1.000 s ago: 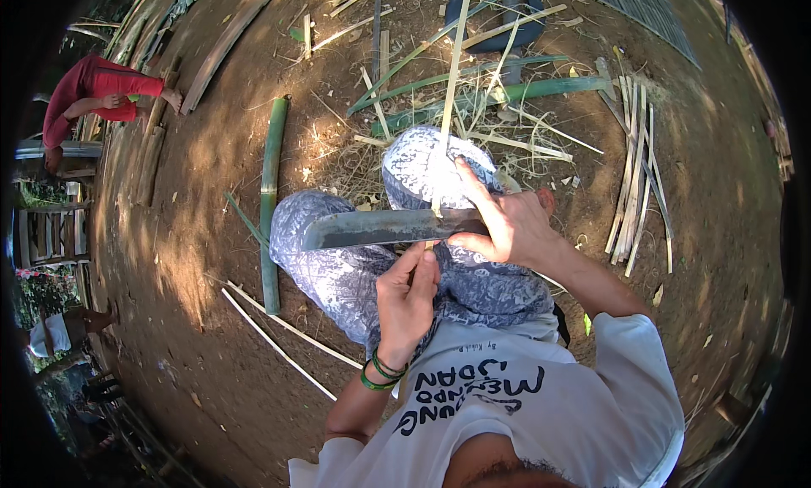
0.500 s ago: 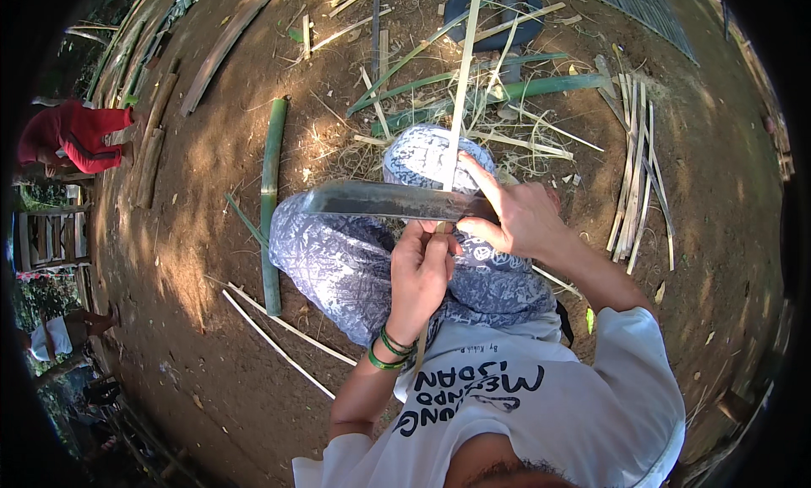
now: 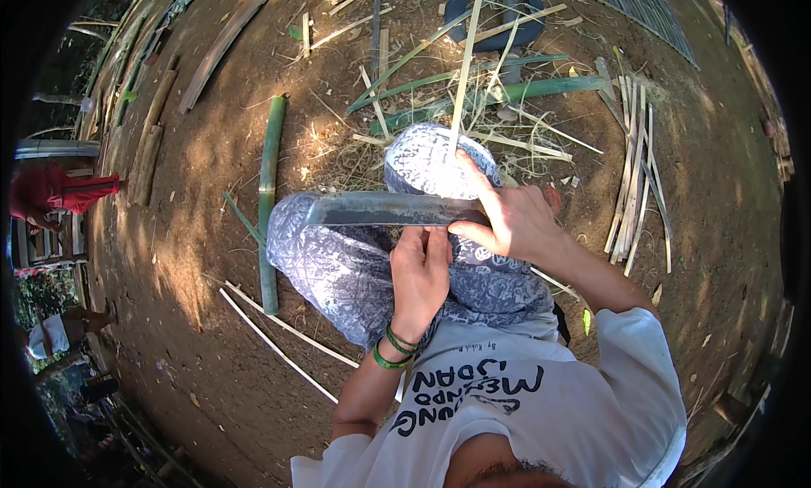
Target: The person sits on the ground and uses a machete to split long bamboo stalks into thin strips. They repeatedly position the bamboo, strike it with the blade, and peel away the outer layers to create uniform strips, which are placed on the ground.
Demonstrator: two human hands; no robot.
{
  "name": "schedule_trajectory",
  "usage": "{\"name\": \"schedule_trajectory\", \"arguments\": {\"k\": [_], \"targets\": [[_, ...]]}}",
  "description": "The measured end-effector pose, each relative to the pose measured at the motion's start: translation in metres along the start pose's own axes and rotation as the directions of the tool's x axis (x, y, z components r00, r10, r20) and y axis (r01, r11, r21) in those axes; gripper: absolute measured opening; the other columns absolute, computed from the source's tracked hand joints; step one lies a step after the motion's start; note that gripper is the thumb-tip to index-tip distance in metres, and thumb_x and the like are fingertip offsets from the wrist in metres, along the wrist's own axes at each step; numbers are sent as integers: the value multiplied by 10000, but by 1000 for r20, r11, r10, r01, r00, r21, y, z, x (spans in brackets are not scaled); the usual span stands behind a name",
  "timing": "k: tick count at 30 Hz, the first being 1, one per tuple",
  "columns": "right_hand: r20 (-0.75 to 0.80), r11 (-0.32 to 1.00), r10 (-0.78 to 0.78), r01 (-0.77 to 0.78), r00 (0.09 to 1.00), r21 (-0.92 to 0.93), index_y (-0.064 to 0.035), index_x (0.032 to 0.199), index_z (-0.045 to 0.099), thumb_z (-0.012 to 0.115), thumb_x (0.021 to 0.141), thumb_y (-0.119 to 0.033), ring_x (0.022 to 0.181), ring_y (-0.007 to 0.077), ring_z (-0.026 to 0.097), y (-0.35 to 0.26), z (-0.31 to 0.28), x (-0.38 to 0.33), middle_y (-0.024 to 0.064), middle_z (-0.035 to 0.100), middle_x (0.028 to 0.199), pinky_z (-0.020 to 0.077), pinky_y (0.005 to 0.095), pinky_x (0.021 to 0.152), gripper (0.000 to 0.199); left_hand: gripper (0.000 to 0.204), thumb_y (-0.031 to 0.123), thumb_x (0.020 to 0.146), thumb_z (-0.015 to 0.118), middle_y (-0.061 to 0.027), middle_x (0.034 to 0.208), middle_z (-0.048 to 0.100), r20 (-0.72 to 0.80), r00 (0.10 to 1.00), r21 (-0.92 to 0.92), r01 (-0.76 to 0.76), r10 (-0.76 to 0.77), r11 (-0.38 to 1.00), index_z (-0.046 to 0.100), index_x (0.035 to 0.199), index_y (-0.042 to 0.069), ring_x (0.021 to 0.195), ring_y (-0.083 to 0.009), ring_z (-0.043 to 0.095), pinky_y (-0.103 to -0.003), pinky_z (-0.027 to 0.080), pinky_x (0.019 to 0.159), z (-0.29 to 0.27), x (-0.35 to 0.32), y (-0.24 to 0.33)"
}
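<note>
Over the knees (image 3: 414, 160), gripping the knife (image 3: 380, 208) in closed right hand (image 3: 517, 222), pinching the strip (image 3: 467, 66) beneath it in closed left hand (image 3: 420, 277), perhaps risking cut fingertips (image 3: 414, 236) by slipping so close.

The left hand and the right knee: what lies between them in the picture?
In the head view, the knife blade lies crosswise between the left hand and the right knee; the right hand holds its right end.
</note>
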State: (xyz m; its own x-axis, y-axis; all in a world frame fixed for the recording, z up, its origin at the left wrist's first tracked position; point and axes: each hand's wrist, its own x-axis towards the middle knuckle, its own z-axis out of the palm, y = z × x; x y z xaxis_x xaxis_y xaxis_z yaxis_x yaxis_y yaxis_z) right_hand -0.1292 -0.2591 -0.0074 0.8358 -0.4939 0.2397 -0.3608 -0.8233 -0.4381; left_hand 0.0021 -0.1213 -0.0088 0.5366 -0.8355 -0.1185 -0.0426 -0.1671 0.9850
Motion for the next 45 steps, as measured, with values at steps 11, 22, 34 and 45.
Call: {"name": "schedule_trajectory", "arguments": {"k": [11,22,34,45], "targets": [[-5,998,50,-50,999,36,10,1543,251,677,856,-573,443,314,586,3,1,-2,105,553,501,482,435,493,997,224,207,1046,534,19,633,513,49,994,-53,101,-98,994,516,884,53,556,-27,427,-213,322,491,-9,-27,-1],[0,970,209,-207,978,127,-56,1508,336,600,958,-395,578,441,617,17,-1,4,217,612,606,487,530,563,698,132,108,1038,517,30,604,483,102,974,-83,211,-202,974,525,930,33,554,-24,428,-212,326,500,-34,-80,-10],[76,998,60,-62,995,20,54,1502,316,659,878,-552,462,322,602,-6,-14,6,124,576,526,492,455,518,934,150,90,1026,446,0,703,537,153,978,-262,176,-140,949,568,1058,8,569,-37,443,-220,357,498,-6,7,7],[115,995,95,-95,989,-6,68,1499,316,645,886,-569,444,322,593,-3,-17,9,130,565,502,473,436,478,943,181,192,1060,502,50,640,441,59,998,-54,19,-16,998,545,976,38,571,-20,397,-202,308,495,-2,-9,5]]}}
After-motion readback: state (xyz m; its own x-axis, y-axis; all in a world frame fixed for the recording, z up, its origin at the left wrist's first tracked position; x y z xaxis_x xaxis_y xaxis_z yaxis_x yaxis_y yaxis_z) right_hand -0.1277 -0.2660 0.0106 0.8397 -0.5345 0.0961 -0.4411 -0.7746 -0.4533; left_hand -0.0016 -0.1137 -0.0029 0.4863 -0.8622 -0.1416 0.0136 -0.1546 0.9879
